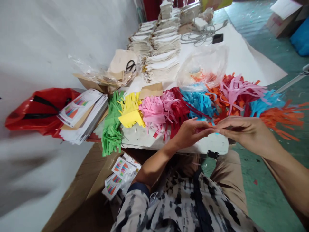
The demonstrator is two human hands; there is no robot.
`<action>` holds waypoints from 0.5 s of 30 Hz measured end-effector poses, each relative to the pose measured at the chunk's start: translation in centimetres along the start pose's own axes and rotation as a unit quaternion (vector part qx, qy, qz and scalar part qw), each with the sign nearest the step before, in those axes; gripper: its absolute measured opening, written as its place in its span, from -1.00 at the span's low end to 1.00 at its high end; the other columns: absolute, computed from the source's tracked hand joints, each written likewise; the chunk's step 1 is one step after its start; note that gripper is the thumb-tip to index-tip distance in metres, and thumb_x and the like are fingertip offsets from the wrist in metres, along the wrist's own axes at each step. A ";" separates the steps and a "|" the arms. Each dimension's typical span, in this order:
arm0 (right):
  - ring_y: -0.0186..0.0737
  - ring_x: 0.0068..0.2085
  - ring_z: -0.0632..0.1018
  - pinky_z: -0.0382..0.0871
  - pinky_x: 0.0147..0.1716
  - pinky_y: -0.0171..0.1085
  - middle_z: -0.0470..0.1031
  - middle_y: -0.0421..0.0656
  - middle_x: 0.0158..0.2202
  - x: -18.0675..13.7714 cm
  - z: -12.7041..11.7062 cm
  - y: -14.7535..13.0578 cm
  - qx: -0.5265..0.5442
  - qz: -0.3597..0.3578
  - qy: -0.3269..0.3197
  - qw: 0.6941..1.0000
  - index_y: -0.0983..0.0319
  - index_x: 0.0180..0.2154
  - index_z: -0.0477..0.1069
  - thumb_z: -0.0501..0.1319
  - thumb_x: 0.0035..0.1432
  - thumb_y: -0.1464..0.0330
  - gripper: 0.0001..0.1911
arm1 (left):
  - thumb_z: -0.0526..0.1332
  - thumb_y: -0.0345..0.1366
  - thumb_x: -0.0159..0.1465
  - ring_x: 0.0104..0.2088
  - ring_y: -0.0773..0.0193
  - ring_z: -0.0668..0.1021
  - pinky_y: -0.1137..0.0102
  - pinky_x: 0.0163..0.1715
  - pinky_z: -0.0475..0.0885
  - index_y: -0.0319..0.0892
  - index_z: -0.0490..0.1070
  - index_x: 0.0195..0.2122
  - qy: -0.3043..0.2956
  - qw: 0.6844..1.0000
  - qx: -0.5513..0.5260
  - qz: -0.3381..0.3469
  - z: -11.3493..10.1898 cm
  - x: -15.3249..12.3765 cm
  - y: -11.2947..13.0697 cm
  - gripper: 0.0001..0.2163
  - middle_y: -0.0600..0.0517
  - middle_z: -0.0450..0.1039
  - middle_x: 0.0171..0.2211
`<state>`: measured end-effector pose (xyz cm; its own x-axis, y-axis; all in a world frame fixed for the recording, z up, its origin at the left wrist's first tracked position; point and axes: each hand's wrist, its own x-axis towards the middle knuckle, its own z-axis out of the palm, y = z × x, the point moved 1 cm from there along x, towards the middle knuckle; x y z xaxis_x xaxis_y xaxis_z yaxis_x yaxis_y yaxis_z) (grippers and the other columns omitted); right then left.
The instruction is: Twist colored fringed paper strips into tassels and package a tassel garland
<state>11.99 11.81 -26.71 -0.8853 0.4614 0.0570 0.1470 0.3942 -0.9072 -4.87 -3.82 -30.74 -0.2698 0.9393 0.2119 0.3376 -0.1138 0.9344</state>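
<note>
My left hand (193, 131) and my right hand (248, 130) meet fingertip to fingertip over the table's front edge. Both are closed in a pinch, and a speck of blue shows beneath the fingers; the rest of what they hold is hidden. Just behind them lie blue fringed paper (199, 100) and dark red fringed paper (181, 108). Orange fringed paper (282, 119) and pink fringed paper strips (241, 91) are heaped by my right hand. Further left are a pink fringed paper bundle (153, 111), a yellow one (131, 111) and a green one (112, 124).
Long stacks of off-white sheets (161, 67) run along the white table (241, 54). A clear plastic bag (205, 64), a coiled cable (200, 37) and black-handled scissors (130, 65) lie there. Printed cards (83, 112) sit beside a red bag (41, 111) on the left.
</note>
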 end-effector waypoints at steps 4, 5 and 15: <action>-0.13 -0.32 0.64 0.49 -0.37 -0.25 0.71 -0.03 -0.32 -0.8 -0.8 0.8 0.033 0.060 -0.012 0.998 0.14 -0.30 0.77 0.55 0.06 -0.22 -0.45 | 0.37 0.22 0.42 -0.31 0.29 0.56 0.37 -0.17 0.46 -0.21 0.68 -0.24 -0.007 0.997 -0.073 -0.032 0.7 -1.0 -0.4 -0.49 -0.01 0.61 -0.35; -0.15 -0.33 0.63 0.51 -0.37 -0.26 0.70 -0.04 -0.32 -1.0 -1.0 0.9 0.044 0.077 -0.011 0.996 0.15 -0.29 0.75 0.57 0.05 -0.20 -0.45 | 0.38 0.23 0.40 -0.34 0.31 0.54 0.39 -0.24 0.43 -0.22 0.66 -0.24 -0.011 0.994 -0.097 -0.051 0.9 -1.1 -0.5 -0.48 0.00 0.58 -0.36; -0.05 -0.25 0.71 0.60 -0.36 -0.14 0.63 0.02 -0.17 4.4 -6.9 2.1 0.130 0.098 0.236 0.958 0.14 -0.29 0.44 0.58 0.05 -0.06 -0.48 | 0.32 0.21 0.41 -0.44 0.36 0.37 0.41 -0.40 0.26 -0.19 0.52 -0.23 -0.014 0.989 -0.056 -0.135 1.0 1.3 -4.4 -0.52 0.14 0.37 -0.45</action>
<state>11.40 20.13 -25.51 -0.5443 0.8389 0.0012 0.1207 0.0797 -0.9895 -5.81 -1.76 -34.87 -0.3104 0.9490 -0.0555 0.1550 0.1081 0.9820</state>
